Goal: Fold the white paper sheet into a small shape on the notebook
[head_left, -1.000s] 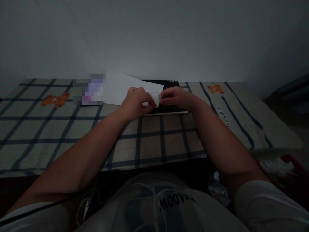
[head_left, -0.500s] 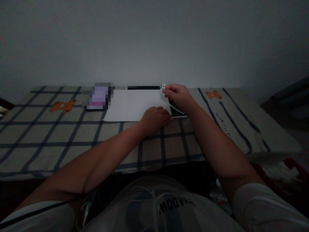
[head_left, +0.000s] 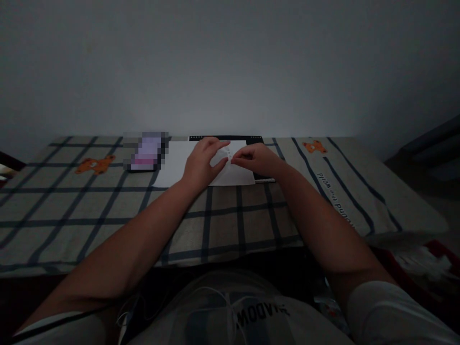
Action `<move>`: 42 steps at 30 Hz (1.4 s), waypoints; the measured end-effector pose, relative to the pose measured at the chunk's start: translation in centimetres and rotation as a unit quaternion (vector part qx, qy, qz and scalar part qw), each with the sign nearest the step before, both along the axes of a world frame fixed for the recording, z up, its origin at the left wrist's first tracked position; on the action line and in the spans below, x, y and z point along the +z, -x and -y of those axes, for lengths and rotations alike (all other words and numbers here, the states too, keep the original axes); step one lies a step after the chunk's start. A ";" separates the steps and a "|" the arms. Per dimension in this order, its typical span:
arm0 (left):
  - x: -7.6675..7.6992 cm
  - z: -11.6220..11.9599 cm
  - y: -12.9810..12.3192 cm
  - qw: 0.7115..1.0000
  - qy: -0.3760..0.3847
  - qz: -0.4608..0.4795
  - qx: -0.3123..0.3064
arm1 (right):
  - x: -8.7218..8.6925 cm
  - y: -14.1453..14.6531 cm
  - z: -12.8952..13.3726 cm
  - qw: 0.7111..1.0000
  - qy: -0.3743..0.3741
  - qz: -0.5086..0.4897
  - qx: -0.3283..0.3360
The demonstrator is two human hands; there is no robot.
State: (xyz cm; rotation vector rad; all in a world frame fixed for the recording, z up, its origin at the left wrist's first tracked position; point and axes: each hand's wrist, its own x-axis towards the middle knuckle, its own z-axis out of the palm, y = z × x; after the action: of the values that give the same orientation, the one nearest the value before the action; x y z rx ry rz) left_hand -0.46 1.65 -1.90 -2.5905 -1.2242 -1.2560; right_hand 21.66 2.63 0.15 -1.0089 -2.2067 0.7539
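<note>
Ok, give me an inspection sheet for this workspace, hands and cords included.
Surface: checked tablecloth with bear prints and lettering.
Things in hand: small white strip above white paper, which overlaps a black sheet.
Clutter: phone, partly pixelated, at the paper's left.
Hands: right hand seems to pinch the strip; left hand has thumb and fingers spread beside it, contact unclear.
Cables: thin white cord over the shirt.
Surroundings: plain wall behind; red container low at right; dim light.

Over the white paper (head_left: 235, 175), the right hand (head_left: 251, 158) pinches a small white strip (head_left: 229, 154).
</note>
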 end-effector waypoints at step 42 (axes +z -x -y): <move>-1.2 -2.5 1.1 0.987 0.159 0.025 0.017 | 0.5 -3.1 -1.6 0.962 0.063 0.214 -0.158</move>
State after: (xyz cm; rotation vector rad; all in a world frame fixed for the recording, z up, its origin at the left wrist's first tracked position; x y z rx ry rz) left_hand -1.59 4.11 -3.10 -2.7467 -1.5913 -1.2161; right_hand 24.74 4.20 0.67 -1.6724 -2.2802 0.5734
